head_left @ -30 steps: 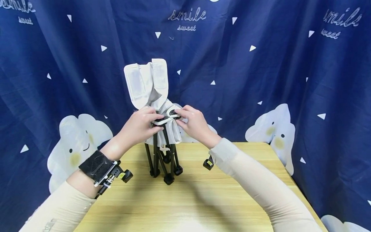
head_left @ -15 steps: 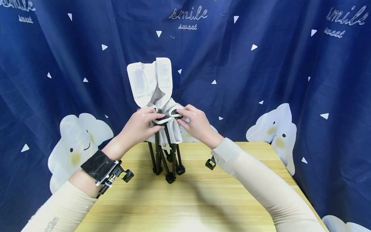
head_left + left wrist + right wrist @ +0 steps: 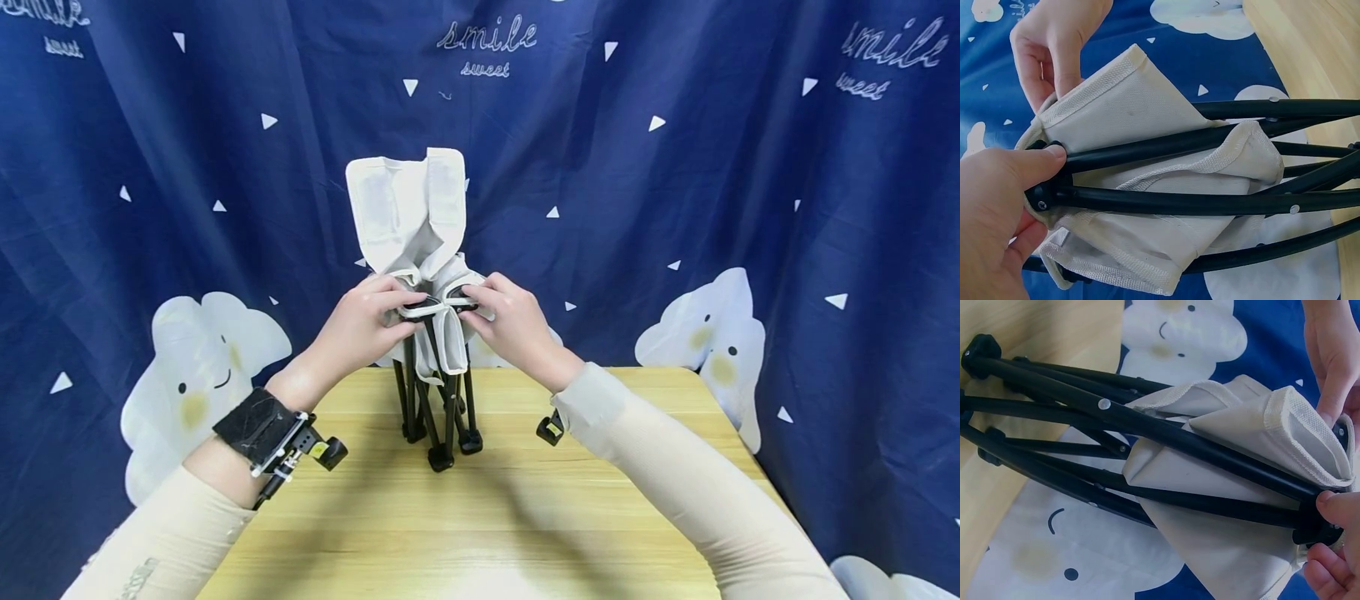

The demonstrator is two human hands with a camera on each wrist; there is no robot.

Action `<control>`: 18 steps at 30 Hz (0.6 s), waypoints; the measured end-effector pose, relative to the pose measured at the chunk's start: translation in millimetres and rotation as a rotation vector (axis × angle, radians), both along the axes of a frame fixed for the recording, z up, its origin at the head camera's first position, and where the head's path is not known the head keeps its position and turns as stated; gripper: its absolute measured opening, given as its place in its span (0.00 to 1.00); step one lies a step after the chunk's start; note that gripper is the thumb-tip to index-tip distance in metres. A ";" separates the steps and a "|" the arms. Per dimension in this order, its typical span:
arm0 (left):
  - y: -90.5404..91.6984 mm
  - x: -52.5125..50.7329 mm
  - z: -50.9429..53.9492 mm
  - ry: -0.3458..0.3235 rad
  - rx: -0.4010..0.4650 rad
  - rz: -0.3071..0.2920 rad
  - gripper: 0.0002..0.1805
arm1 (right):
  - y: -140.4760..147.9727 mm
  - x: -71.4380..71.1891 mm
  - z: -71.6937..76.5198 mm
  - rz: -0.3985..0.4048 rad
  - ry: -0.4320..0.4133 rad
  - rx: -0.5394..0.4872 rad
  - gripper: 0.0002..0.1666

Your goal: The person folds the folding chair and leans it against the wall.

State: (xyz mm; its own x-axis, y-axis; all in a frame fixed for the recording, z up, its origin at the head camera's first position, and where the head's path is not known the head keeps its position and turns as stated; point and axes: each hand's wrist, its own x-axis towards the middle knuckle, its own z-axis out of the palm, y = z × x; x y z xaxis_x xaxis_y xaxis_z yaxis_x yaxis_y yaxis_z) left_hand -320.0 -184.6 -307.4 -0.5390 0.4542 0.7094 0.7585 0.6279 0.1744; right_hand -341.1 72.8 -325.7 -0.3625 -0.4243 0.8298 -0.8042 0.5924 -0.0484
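Note:
A small folding chair with white fabric (image 3: pixel 406 208) and black tube legs (image 3: pixel 450 417) stands folded, its feet on the wooden table. My left hand (image 3: pixel 366 321) pinches the black corner joint at the fabric's left edge; in the left wrist view the left thumb (image 3: pixel 1041 164) presses on that joint. My right hand (image 3: pixel 513 321) grips the right corner, and the right wrist view shows its thumb and fingers (image 3: pixel 1329 569) around a black joint (image 3: pixel 1316 528). Between the hands the fabric hangs in folds (image 3: pixel 1166 231). The backrest part stands up above them.
The wooden table (image 3: pixel 465 533) lies under the chair's feet. A dark blue curtain (image 3: pixel 570 150) with clouds and triangles hangs behind and at both sides. A camera (image 3: pixel 327 454) is strapped to the left wrist, and another (image 3: pixel 550 428) hangs below the right wrist.
The chair's upper part has swung to the right and stands more upright, and its feet have shifted slightly. Both hands keep their grip, moving only a little.

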 end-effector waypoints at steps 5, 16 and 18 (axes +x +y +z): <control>-0.6 -0.3 -3.5 -0.012 0.044 -0.010 0.20 | 0.0 0.3 -3.1 0.010 0.024 -0.029 0.16; 0.5 -6.4 -12.5 0.016 0.120 -0.032 0.21 | -0.3 1.9 -10.1 0.013 0.020 -0.102 0.18; 0.9 -7.9 -14.7 0.015 0.139 -0.033 0.21 | -0.9 3.0 -10.6 0.009 0.020 -0.114 0.19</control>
State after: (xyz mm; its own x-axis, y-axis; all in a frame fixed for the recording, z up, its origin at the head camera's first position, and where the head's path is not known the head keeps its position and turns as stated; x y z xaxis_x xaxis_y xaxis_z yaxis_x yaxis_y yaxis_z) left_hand -327.8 -183.7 -322.1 -0.5144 0.3678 0.7747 0.7814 0.5732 0.2467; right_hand -338.1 72.0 -336.3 -0.3417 -0.3295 0.8801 -0.8109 0.5767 -0.0989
